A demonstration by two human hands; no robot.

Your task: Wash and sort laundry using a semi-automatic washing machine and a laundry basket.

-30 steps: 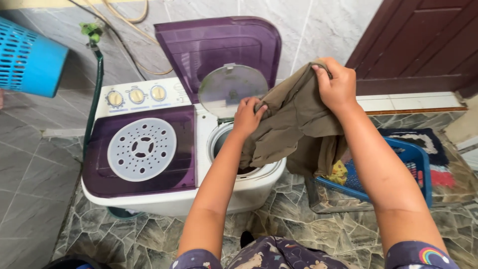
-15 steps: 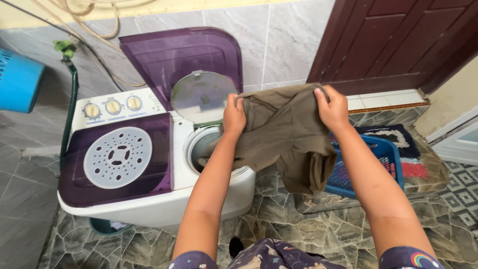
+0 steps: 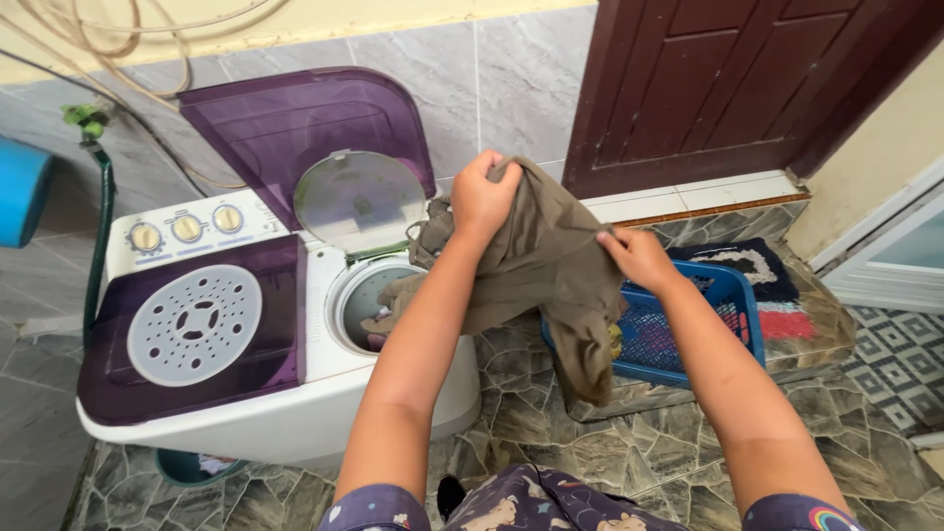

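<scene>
Left hand (image 3: 484, 194) clenched on a bunched top edge of the olive-brown garment (image 3: 546, 270), raised high, just in front of the lifted round inner lid (image 3: 360, 202). Right hand (image 3: 637, 258) pinching the same cloth lower down and to the right, fingers closed on a fold — knuckles toward the camera, so exact finger placement hard to tell. Between the two grips, fabric slanting down from upper left to lower right; below the right-hand grip, a loose length hanging almost straight down, its end level with the near rim of the blue laundry basket (image 3: 733, 329). Long axis therefore roughly vertical, with most of the hanging length on the basket side rather than the machine side.

Another end trailing left from under the left forearm — draped over the rim of the open spin tub (image 3: 366, 300) of the twin-tub washing machine (image 3: 295, 413), touching it. Left hand nearer the tub, right hand nearer the basket. Purple outer lid (image 3: 295, 123) propped upright against the tiled wall, well apart from the cloth.
</scene>
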